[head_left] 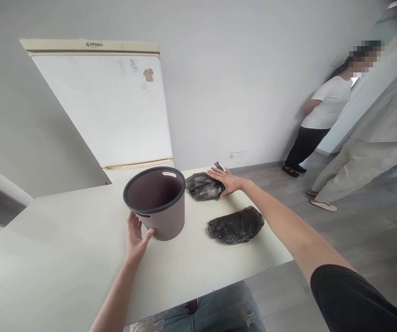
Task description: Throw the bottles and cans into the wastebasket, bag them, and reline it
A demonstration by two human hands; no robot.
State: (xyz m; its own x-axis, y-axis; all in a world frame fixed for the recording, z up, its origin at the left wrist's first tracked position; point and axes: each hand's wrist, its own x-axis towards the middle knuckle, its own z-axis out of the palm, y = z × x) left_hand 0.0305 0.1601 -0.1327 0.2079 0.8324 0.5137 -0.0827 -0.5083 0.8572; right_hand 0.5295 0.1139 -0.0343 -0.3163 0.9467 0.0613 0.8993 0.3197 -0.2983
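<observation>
A mauve trash can [169, 221] with a dark rim stands upright on the white table, its mouth facing up. My left hand [137, 240] is curled against its lower left side, thumb in front and fingers partly hidden behind the wall. To the right of the can lies a crumpled black plastic bag [198, 186]. My right hand [229, 181] rests over that bag's right end with fingers stretched out and spread. Nearer to me on the table is a second bunched black plastic bag [236, 226], touched by neither hand.
The white table [81, 258] extends to the left and ends just before my lap. Behind it stands a white refrigerator [105, 106] against the wall. Two people stand on the right: one in a white shirt [331, 103], another in light trousers [350, 161].
</observation>
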